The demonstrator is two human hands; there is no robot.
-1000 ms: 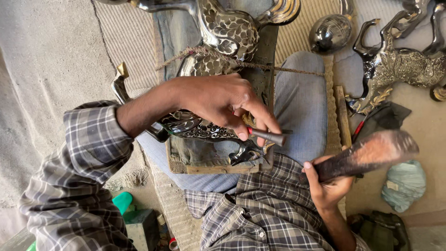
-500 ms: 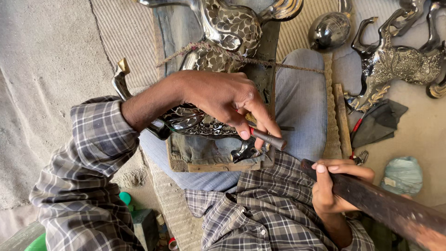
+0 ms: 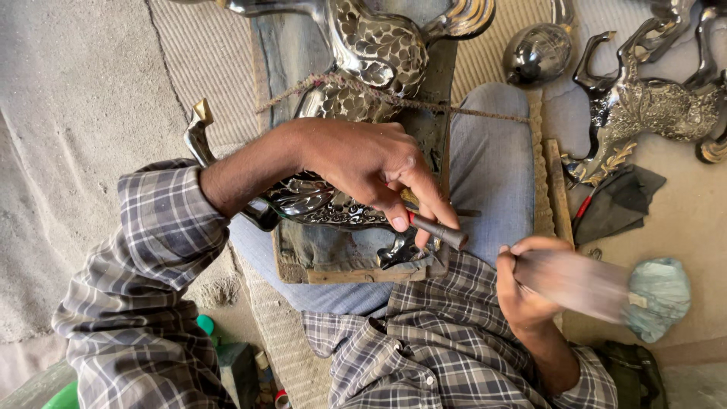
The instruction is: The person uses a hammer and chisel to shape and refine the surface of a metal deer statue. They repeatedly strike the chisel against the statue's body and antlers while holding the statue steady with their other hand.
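My left hand (image 3: 371, 170) pinches a short dark metal chisel (image 3: 439, 229), its tip set on a shiny engraved metal animal figure (image 3: 318, 201) that lies on a wooden block (image 3: 333, 269) across my lap. My right hand (image 3: 526, 284) grips the handle of a wooden mallet (image 3: 579, 282), which is blurred with motion and sits just right of the chisel's butt end. A thin cord (image 3: 394, 95) runs across the figure's upper part. My checked shirt sleeves fill the lower frame.
More polished metal animal figures (image 3: 644, 110) lie at the upper right, beside a round metal ball (image 3: 538, 53). A dark cloth (image 3: 617, 201) and a pale blue bundle (image 3: 659, 295) rest on the floor at right. Ribbed matting (image 3: 204, 60) lies upper left.
The mallet in my right hand has swung from low at the right up toward the chisel's end. My left hand keeps the chisel on the figure, hardly shifted.
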